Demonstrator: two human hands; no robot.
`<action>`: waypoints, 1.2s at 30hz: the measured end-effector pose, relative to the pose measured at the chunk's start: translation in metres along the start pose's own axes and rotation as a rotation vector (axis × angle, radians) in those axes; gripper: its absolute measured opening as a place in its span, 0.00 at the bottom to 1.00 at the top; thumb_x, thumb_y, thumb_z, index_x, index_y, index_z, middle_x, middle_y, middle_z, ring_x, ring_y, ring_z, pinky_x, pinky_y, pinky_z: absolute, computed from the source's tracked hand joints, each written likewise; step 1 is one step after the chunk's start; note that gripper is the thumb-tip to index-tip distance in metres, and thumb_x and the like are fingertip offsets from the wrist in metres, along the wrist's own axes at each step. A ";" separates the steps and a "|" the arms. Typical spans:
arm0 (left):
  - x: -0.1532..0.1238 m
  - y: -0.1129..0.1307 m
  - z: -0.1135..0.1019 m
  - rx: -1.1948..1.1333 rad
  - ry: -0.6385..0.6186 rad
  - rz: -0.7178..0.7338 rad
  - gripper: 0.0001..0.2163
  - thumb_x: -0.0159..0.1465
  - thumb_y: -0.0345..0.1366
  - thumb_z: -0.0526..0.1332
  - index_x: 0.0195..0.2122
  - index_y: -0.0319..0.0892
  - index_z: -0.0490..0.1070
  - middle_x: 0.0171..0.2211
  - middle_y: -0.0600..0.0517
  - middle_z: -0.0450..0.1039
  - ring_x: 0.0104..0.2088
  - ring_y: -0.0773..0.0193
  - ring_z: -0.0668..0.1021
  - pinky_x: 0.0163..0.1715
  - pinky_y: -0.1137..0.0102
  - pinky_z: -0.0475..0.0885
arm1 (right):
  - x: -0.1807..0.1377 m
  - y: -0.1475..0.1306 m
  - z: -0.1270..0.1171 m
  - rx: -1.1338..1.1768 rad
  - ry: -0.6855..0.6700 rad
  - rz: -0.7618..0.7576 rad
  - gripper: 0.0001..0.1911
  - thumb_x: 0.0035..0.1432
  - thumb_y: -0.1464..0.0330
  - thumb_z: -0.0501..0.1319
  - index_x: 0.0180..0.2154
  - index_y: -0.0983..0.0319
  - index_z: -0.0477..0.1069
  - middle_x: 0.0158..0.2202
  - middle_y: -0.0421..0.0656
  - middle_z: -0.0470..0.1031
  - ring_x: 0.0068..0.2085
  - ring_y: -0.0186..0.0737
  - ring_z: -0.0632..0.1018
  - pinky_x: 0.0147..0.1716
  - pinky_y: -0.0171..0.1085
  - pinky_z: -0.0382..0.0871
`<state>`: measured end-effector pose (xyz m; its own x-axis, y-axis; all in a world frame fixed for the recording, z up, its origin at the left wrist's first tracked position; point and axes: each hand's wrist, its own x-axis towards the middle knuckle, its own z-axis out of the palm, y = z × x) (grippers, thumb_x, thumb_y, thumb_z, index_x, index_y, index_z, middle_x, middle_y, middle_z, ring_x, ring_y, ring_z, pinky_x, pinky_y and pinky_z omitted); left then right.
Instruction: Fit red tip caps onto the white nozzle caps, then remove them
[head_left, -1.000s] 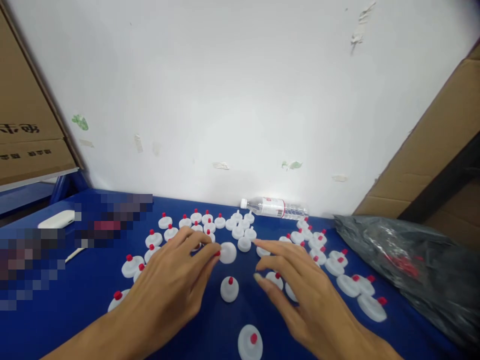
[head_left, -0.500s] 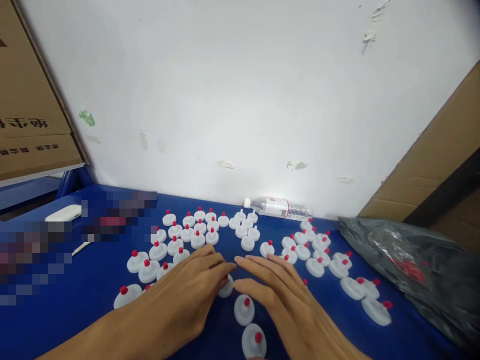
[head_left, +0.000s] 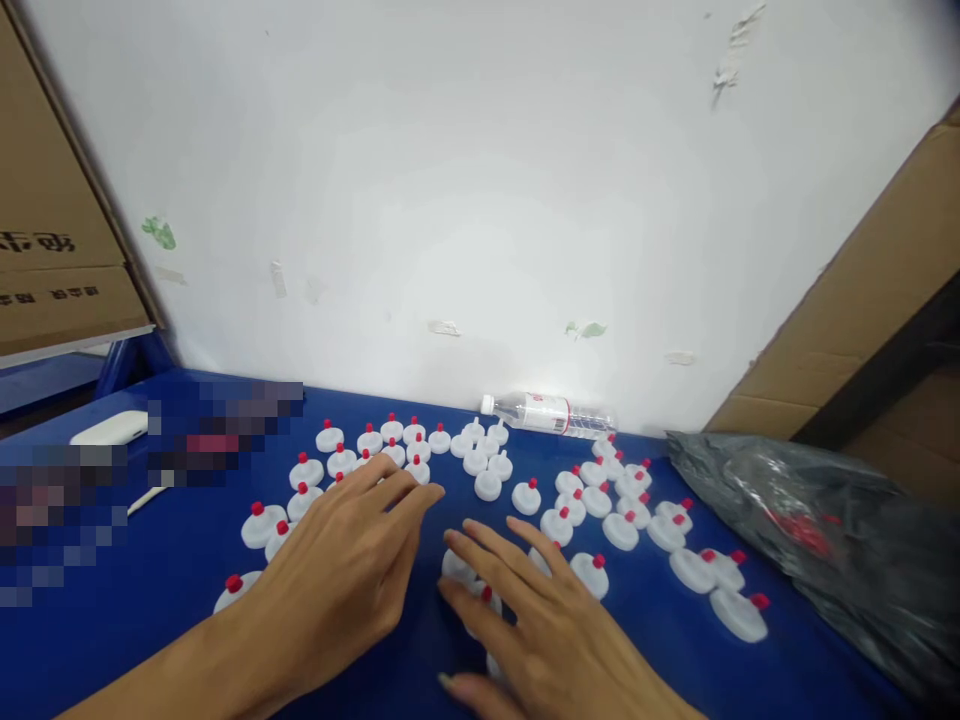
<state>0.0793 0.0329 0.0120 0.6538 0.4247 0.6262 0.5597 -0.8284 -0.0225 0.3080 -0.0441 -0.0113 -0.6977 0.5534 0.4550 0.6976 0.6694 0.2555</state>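
Both hands are sorting caps on the blue worktop (head_left: 112, 620): left hand (head_left: 337, 580) lying flat, fingers apart, holding nothing; right hand (head_left: 547, 640) spreading over red-tipped white caps (head_left: 480, 600), next needing a pinch on one.

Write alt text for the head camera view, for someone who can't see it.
Two bare hands, left hand and right hand, lie spread, palms down, over white caps with red tips scattered on a blue table; the right covers a few caps. Behind lie a clear water bottle by the white wall and a black plastic bag at right.
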 end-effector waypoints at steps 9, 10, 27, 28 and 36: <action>-0.003 0.000 0.001 -0.034 -0.017 -0.036 0.12 0.71 0.22 0.51 0.44 0.43 0.72 0.37 0.47 0.75 0.41 0.53 0.74 0.40 0.59 0.74 | -0.007 0.020 -0.005 -0.008 -0.073 0.222 0.19 0.74 0.66 0.54 0.62 0.59 0.71 0.69 0.47 0.70 0.68 0.53 0.71 0.67 0.64 0.65; -0.003 0.000 0.001 -0.028 -0.021 -0.037 0.12 0.71 0.22 0.51 0.43 0.43 0.71 0.36 0.47 0.75 0.40 0.53 0.74 0.40 0.59 0.74 | -0.007 0.022 -0.005 -0.011 -0.075 0.229 0.20 0.74 0.67 0.53 0.62 0.59 0.71 0.69 0.46 0.70 0.68 0.53 0.71 0.67 0.65 0.64; 0.001 -0.017 -0.001 0.076 -0.076 -0.079 0.11 0.73 0.25 0.50 0.39 0.42 0.70 0.36 0.47 0.74 0.40 0.52 0.72 0.34 0.60 0.70 | -0.030 0.072 0.010 -0.209 -0.072 0.366 0.19 0.76 0.64 0.53 0.60 0.61 0.75 0.66 0.55 0.72 0.67 0.60 0.72 0.68 0.69 0.56; 0.003 -0.017 -0.003 0.074 -0.090 -0.084 0.12 0.73 0.26 0.50 0.38 0.43 0.70 0.35 0.47 0.73 0.40 0.52 0.72 0.32 0.61 0.69 | -0.027 0.068 0.009 -0.207 -0.066 0.354 0.20 0.76 0.63 0.52 0.62 0.60 0.73 0.68 0.54 0.70 0.68 0.58 0.70 0.69 0.68 0.55; 0.016 -0.018 -0.027 0.073 -0.222 -0.018 0.14 0.74 0.32 0.48 0.31 0.45 0.64 0.29 0.48 0.67 0.36 0.52 0.68 0.30 0.61 0.61 | -0.009 0.042 0.009 -0.098 -0.207 0.218 0.32 0.78 0.61 0.50 0.76 0.59 0.45 0.76 0.47 0.54 0.75 0.55 0.57 0.70 0.70 0.56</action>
<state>0.0659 0.0445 0.0434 0.7349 0.5158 0.4404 0.6024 -0.7947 -0.0745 0.3421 -0.0165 -0.0119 -0.5415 0.7743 0.3276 0.8397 0.4785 0.2568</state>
